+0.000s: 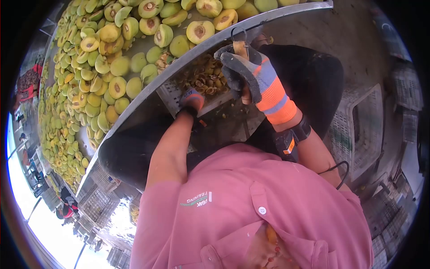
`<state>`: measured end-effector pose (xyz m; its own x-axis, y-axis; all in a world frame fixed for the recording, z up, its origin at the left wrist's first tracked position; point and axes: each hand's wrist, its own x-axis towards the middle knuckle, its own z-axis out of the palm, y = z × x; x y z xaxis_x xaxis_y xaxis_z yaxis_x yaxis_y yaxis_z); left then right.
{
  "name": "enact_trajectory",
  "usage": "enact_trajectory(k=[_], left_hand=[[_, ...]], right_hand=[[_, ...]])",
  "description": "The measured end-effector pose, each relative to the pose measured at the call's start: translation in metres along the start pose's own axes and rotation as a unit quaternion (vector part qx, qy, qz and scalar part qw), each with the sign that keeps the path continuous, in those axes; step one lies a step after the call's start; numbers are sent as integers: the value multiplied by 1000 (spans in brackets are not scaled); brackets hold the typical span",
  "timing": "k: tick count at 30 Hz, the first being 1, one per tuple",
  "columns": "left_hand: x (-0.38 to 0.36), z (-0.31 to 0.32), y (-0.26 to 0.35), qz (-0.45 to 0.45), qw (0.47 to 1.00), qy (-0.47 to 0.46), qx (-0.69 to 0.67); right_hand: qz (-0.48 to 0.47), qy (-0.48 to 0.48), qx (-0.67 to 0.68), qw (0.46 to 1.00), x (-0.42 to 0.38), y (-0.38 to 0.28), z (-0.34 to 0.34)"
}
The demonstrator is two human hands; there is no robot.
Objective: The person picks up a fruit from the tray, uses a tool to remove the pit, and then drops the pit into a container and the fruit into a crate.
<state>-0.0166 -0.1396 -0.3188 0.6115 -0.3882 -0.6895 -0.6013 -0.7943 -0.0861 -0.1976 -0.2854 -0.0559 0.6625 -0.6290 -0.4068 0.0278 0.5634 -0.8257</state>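
My right hand [251, 76], in a grey, orange and blue glove, is wrapped round the wooden handle of a loop tool [241, 48]. The tool's thin curved metal loop points up by the table rim. My left hand [192, 99], also gloved, is lower down by a crate [169, 96] under the table edge; its fingers are hidden from view. Brown scooped-out fruit stones and scraps [208, 78] lie in that crate. On the metal table [139, 92] are many halved green-yellow stone fruits [117, 87], some with the brown centre facing up.
The table's raised curved rim runs between the fruit and my lap. A white plastic crate [358, 130] stands to my right, with more crates [405, 85] beyond. Stacked crates [98, 204] and people [69, 208] show at the far left. My knees flank the scrap crate.
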Motion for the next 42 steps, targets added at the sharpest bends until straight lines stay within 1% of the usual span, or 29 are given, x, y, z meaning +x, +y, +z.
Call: enact_trajectory(k=[1,2,3,6,8,9,11,12,15,16,19,22,23,24,25,26,27,28,29,30,31,34,36,37,38,39,40,41,42], left_hand=[[-4,-4,-1,44,997,-3,-65],[-9,-10,-4,87,988,-5,-131],[-14,-17,-9,129,972,-5,-195],[-37,-46,-25,256,894,-2,-367],[-69,-79,-26,282,849,-85,-439],[-90,-97,-23,294,821,-126,-473],[-155,-141,-23,349,765,-131,-525],[-177,-154,-27,376,735,-131,-548],[-206,-168,-46,507,731,17,-456],[-214,-168,-53,496,746,28,-444],[-237,-168,-57,488,752,124,-426],[-234,-149,-62,440,716,124,-528],[-248,-154,-55,452,711,207,-498],[-257,-148,-46,453,627,181,-608],[-266,-147,-41,381,641,182,-641],[-272,-146,-36,337,611,197,-689],[-259,-139,-37,359,591,254,-677],[-245,-133,-33,338,575,287,-688],[-239,-125,-32,325,556,302,-703],[-248,-126,-39,295,595,340,-666],[-253,-128,-38,289,561,357,-689],[-266,-133,-49,215,588,415,-659],[-262,-132,-55,181,600,447,-638],[-234,-124,-61,199,534,409,-712],[-204,-121,-58,217,463,356,-783],[-223,-131,-71,234,432,291,-821],[-247,-142,-76,256,383,232,-857],[-254,-147,-82,245,375,239,-862],[-263,-152,-85,241,362,247,-866]], right_hand=[[13,-1,-12,1000,-1,-2,2],[-9,-8,7,1000,1,4,1],[-1,-10,8,1000,1,3,4],[6,-19,0,1000,-4,4,15],[-4,-32,-32,999,2,16,16],[-44,-31,-53,997,2,20,17],[-122,-32,-96,987,1,28,22],[-101,-54,-119,986,-2,27,23],[-163,-145,-201,955,-4,39,26],[-175,-139,-239,945,-12,38,32],[-234,-156,-267,922,-26,39,42],[-274,-91,-308,907,-39,44,45],[-295,-89,-305,901,-37,46,53],[-293,-63,-337,893,-41,45,57],[-265,-65,-299,914,-37,52,63],[-277,-81,-260,921,-35,55,65],[-248,-71,-264,929,-30,61,66],[-287,-75,-256,920,-6,82,58],[-265,-85,-242,929,3,90,55],[-269,-115,-221,931,4,94,59],[-269,-131,-204,932,-2,91,65],[-288,-165,-230,915,-17,84,86],[-320,-219,-302,871,-39,75,99],[-334,-237,-341,846,-53,67,105],[-337,-257,-323,846,-75,57,117],[-292,-276,-336,852,-72,57,111],[-278,-290,-302,864,-81,49,113],[-310,-244,-402,826,-76,47,106],[-368,-202,-465,780,-73,45,101]])
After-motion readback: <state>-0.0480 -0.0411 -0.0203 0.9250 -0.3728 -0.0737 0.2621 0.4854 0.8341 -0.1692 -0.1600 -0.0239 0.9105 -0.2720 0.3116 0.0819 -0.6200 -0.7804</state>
